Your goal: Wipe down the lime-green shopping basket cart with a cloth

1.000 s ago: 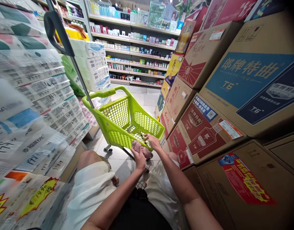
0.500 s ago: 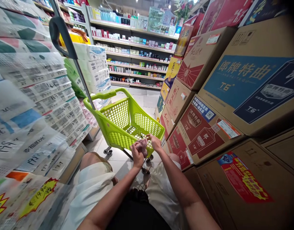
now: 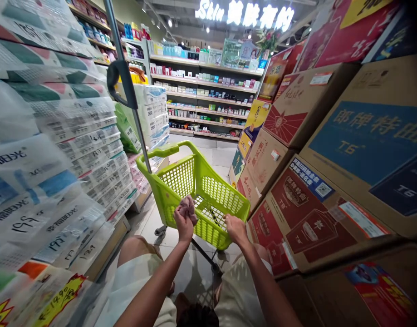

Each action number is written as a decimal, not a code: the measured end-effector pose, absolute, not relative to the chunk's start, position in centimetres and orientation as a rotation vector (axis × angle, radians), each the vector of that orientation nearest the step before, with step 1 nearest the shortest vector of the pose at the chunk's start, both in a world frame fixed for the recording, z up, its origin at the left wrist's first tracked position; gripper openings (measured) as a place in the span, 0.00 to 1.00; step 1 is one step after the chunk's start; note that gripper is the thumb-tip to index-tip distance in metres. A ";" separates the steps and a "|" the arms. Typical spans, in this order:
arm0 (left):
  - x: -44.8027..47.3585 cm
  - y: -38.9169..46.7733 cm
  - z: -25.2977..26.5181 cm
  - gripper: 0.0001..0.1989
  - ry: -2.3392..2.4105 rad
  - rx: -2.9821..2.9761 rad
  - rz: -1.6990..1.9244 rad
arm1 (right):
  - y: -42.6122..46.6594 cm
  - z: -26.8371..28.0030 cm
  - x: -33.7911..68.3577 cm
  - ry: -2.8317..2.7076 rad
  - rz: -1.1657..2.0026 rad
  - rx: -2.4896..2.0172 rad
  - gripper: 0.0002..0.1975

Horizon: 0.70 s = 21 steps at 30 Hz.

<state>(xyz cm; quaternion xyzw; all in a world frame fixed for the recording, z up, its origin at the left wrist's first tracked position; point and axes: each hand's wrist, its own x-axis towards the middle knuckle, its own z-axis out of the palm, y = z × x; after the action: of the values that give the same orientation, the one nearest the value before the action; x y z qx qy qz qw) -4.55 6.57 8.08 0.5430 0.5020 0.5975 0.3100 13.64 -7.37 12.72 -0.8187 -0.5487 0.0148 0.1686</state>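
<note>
A crumpled pinkish-grey cloth (image 3: 187, 207) is bunched in my left hand (image 3: 183, 227), whose fingers are closed round it. That hand is over the near side of a lime-green rolling shopping basket (image 3: 210, 229). My right hand (image 3: 237, 229) grips the basket's near rim toward its right corner, fingers curled over the edge. Through the holed walls, no goods show inside the basket. From its far left corner a tall metal pole rises with a dark grey handle loop (image 3: 121, 84).
Wrapped paper packs (image 3: 92, 141) are stacked on the left, with handwritten prices. Cardboard cartons (image 3: 310, 209) form a wall close on the right. Shelves of small boxes and bottles (image 3: 208, 93) stand across the back. Pale floor tiles (image 3: 208, 150) run beyond the basket.
My hands have moved apart: the left, with the cloth, went left, and the right has taken hold of the basket's rim. The view has tilted up, showing a lit sign.
</note>
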 end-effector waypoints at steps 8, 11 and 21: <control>-11.7 18.0 10.1 0.10 1.721 1.103 1.930 | -6.1 11.5 9.6 -1.749 -0.376 -2.115 0.23; -13.4 21.7 12.3 0.13 1.724 1.014 2.008 | -5.9 11.0 10.3 -1.822 -0.475 -1.986 0.24; -11.0 15.0 8.3 0.08 1.543 1.202 1.851 | -5.1 9.9 17.4 -1.920 -0.558 -1.860 0.25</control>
<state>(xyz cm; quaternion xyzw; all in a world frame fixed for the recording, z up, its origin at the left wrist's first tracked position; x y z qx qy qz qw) -11.00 14.97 8.33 0.4351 0.5586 0.6701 0.2228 17.39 -5.10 9.92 -0.6669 -0.6883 -0.2001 0.2038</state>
